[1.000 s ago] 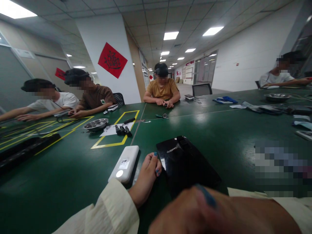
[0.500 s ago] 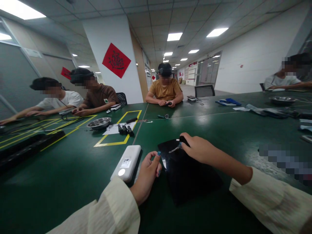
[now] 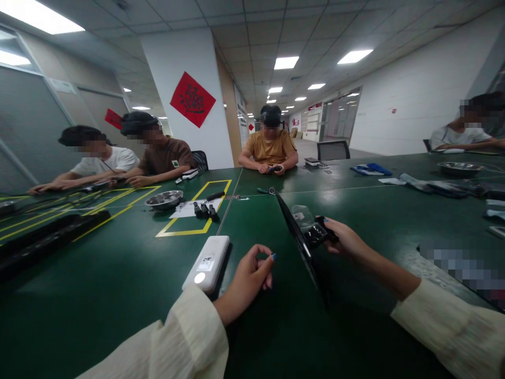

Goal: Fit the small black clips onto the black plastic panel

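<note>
A flat, glossy black pouch-like piece [image 3: 299, 239] stands tilted nearly on edge above the table, its broad face turned to the right. My right hand [image 3: 342, 237] grips a black part at its right side, thumb on top. Crumpled clear plastic [image 3: 303, 217] shows between that hand and the black piece; what it contains is unclear. My left hand [image 3: 252, 276] hovers left of the black piece, apart from it, with fingers curled and thumb against the index finger. Whether something small sits in that pinch is hidden. Beside the left wrist lies a white, rounded box-shaped device [image 3: 208, 261] with a label.
Across the green table [image 3: 130, 268] are a metal bowl [image 3: 163, 200], several black cylindrical parts [image 3: 205, 211] on white paper, and a green-handled tool [image 3: 266, 190]. A long black tray-like object [image 3: 51, 237] lies left. Cloths [image 3: 430, 184] lie right. Several people sit around the table.
My right hand has lifted and turned the black piece from nearly flat to on edge, moving right. Clear plastic now shows behind it. My left hand has shifted slightly right.
</note>
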### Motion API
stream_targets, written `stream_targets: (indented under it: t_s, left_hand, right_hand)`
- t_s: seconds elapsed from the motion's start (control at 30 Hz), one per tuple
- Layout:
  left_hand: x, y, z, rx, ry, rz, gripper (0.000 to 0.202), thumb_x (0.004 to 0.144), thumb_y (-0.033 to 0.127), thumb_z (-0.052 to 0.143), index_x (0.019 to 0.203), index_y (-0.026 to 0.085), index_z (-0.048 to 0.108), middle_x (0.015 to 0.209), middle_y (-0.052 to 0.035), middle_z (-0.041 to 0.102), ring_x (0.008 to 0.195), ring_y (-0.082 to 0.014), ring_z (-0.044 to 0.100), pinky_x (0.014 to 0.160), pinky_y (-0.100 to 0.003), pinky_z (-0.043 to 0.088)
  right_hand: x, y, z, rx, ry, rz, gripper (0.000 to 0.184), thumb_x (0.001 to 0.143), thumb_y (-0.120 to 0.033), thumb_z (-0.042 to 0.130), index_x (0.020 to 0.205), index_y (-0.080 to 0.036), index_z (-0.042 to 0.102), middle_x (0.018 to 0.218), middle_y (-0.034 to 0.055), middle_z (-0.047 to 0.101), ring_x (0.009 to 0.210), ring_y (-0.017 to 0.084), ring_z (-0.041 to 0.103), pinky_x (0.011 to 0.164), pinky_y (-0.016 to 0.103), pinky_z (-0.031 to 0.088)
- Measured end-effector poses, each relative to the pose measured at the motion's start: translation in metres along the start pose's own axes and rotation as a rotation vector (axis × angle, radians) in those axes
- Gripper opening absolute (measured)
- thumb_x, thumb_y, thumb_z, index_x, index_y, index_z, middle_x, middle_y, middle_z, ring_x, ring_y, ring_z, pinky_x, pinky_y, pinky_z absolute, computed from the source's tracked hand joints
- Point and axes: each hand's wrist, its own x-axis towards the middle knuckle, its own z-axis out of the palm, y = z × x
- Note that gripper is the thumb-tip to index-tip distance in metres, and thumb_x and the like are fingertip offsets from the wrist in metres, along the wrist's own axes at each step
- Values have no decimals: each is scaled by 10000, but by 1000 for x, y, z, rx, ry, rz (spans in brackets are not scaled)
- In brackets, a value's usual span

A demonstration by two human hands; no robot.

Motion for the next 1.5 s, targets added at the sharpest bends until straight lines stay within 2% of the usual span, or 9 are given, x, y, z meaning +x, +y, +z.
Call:
stream_targets:
  t_s: [0.07, 0.2, 0.37, 0.43, 0.57, 0.67, 0.9, 1.2, 1.5]
  left_hand:
    - [6, 3, 7, 8, -46, 4, 318, 740, 437, 613, 856, 182, 461, 426, 79, 509, 346, -73, 425, 386, -168, 280]
    - [23, 6, 17, 11, -14, -6, 275, 768, 401, 585, 864, 171, 467, 424, 75, 517, 341, -61, 421, 376, -153, 275]
    - [32, 5, 16, 28, 87, -7, 275, 765, 370, 589, 893, 138, 518, 430, 74, 508, 365, -58, 438, 389, -150, 308]
    - [30, 4, 13, 66, 124, 10, 287, 753, 371, 600, 892, 127, 543, 426, 71, 512, 354, -56, 423, 380, -153, 301]
    - [27, 0, 8, 134, 173, 45, 282, 742, 365, 605, 866, 113, 585, 453, 45, 552, 373, -63, 445, 382, -158, 302]
    - [26, -4, 7, 175, 170, 55, 297, 753, 362, 589, 898, 104, 615, 479, 26, 577, 388, -71, 461, 392, -165, 312]
    - [25, -12, 6, 212, 147, 95, 371, 784, 381, 553, 1021, 106, 629, 499, 19, 581, 389, -69, 429, 400, -172, 288]
    - [19, -14, 5, 182, 104, 81, 434, 784, 421, 549, 1078, 111, 629, 514, 12, 585, 398, -67, 426, 410, -175, 295]
    - [17, -13, 6, 259, 132, 109, 363, 799, 409, 532, 990, 118, 634, 509, 13, 579, 397, -72, 414, 401, -172, 262]
  right_hand:
    - [-1, 11, 5, 91, 6, 45, 315, 813, -386, 372, 1010, -179, 507, 532, -33, 487, 388, 98, 405, 365, 195, 250]
    - [-9, 18, 21, 256, 43, 146, 230, 812, -356, 395, 794, -181, 544, 569, -3, 563, 462, 125, 501, 432, 227, 382]
    - [-20, 18, 37, 466, 140, 204, 168, 829, -292, 424, 745, -201, 538, 570, -24, 584, 457, 109, 510, 441, 216, 405]
    - [-23, 23, 40, 581, 119, 234, 157, 823, -283, 453, 765, -195, 569, 608, -8, 615, 500, 118, 543, 479, 229, 434]
    - [-24, 36, 45, 711, -35, 241, 160, 801, -284, 487, 770, -195, 616, 636, 18, 640, 595, 162, 589, 563, 280, 470]
    - [-23, 41, 46, 720, -116, 220, 174, 794, -293, 496, 787, -197, 641, 644, 28, 648, 654, 190, 604, 608, 313, 476]
    - [-26, 40, 40, 673, -166, 234, 214, 802, -320, 488, 796, -199, 664, 717, 38, 671, 723, 198, 615, 707, 342, 473]
    - [-24, 44, 41, 667, -141, 200, 199, 790, -319, 505, 760, -200, 661, 729, 38, 679, 726, 194, 620, 692, 329, 480]
    - [-25, 43, 42, 687, -99, 242, 189, 785, -314, 505, 763, -206, 659, 692, 25, 674, 692, 188, 617, 687, 330, 491]
